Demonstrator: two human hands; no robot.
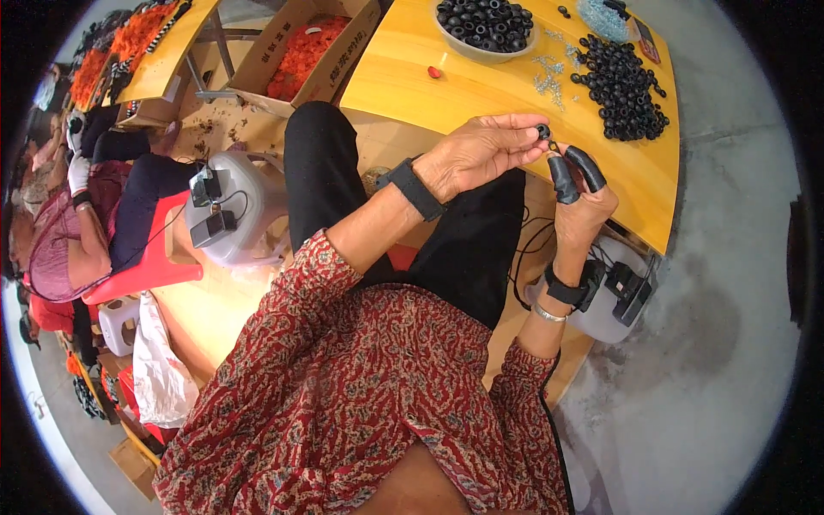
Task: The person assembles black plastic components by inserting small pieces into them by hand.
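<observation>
Far left of the frame: at least one co-worker, partly cut off by the rim, with one white glove point(78, 174) on a hand. One red stool point(159, 249) beside, one white plastic bag point(165, 369) lower down. One grey plastic container point(257, 202) left of center, two small black devices on it. Upper left: one open cardboard box point(350, 56) holding an orange heap point(305, 58), pieces not countable.

Center: left hand point(493, 153), one black strap point(416, 190) on the wrist. Thumb and forefinger pinch one small black piece point(543, 132), held at the near edge of the yellow counter point(412, 81) as seen. Just right of it, right hand point(582, 202): fingers bent, tips close together beside the piece; can't tell if they grip something. Two black finger covers point(587, 169) on it; one black strap and one silver bracelet point(549, 314) at that wrist.

Counter, upper right: one small red bit point(434, 73), one pale bowl point(493, 57) full of black pieces, too many to count. Right of the bowl, scattered small silver bits point(548, 83), uncounted, then one big heap of black pieces point(622, 94). Above the heap, one clear bluish bag point(602, 22). Lower right: one pale container point(605, 322) under the counter edge.
</observation>
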